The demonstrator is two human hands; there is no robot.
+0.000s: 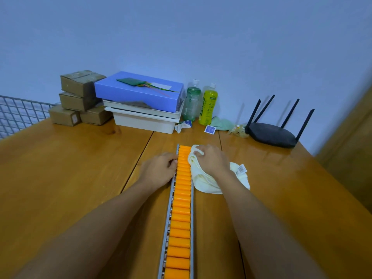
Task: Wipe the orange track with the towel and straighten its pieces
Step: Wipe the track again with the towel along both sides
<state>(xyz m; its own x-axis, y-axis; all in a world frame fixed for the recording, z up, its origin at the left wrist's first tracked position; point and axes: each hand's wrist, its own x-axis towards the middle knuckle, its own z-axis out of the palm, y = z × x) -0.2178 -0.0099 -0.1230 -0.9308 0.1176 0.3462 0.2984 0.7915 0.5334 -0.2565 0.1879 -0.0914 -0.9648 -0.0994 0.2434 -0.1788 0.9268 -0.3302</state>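
Track (181, 198) of orange rollers in a grey frame, lying on the wooden table (70, 168). It runs from the near edge straight toward the far edge and ends about midway across. The rollers sit side by side in an even row, and none looks plainly crooked from this view.

Right hand (209, 161): fingers closed around a bunched fold of the pale yellow towel (203, 182), pressing it against the right side of the track near its far end. The rest of the towel trails loose on the table beside the right rail, with its tag (241, 169) showing. Bunching probably gives a firm pad for rubbing the rollers.

Left hand (159, 170): fingertips curled onto the left rail (172, 190), directly opposite the towel. This hold probably steadies the frame so the wiping does not push it sideways. It also places the fingers where they could nudge a roller straight.

Along the far edge, well apart from the track:
- Toward the left corner are stacked cardboard boxes (78, 97).
- Next to them a blue box (138, 91) rests on white trays (145, 119).
- Further right stand two bottles (192, 101).
- Beside the bottles lies a green cloth (222, 123).
- Toward the right corner is a black router (271, 133).

Wiping appears to be at the far end, and the long near stretch probably remains to be wiped.
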